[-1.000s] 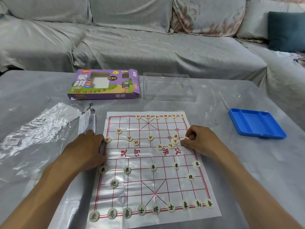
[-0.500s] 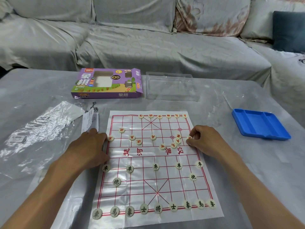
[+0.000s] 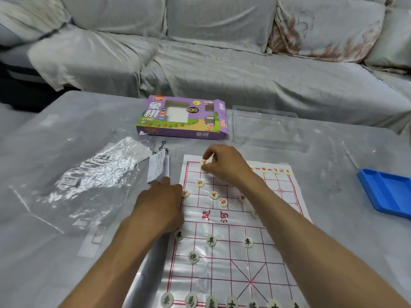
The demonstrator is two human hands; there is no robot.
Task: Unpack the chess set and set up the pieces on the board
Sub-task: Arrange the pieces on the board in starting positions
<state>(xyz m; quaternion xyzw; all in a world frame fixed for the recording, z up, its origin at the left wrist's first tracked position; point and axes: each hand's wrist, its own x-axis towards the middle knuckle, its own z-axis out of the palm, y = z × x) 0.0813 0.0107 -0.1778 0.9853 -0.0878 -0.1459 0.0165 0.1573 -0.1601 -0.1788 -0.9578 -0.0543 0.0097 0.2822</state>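
Observation:
A white paper xiangqi board (image 3: 224, 261) with red lines lies on the table. Black-lettered round pieces stand in its near rows, such as a cannon (image 3: 193, 257) and a chariot (image 3: 167, 300). Red-lettered pieces sit on the far half, one (image 3: 214, 195) loose near the river. My right hand (image 3: 224, 165) reaches across to the far left corner and pinches a red-lettered piece (image 3: 204, 162) between thumb and fingers. My left hand (image 3: 161, 205) presses flat on the board's left edge, beside a red piece (image 3: 185, 193).
The purple chess box (image 3: 184, 117) lies behind the board, a clear plastic tray (image 3: 266, 127) to its right. A crinkled plastic bag (image 3: 89, 181) and a paper tag (image 3: 156, 167) lie left. A blue tray (image 3: 387, 192) sits at the right. A grey sofa stands beyond.
My right hand left the board's right side, carrying a red piece across to the far left corner. The view turned left and nearer. My left hand stayed on the left edge.

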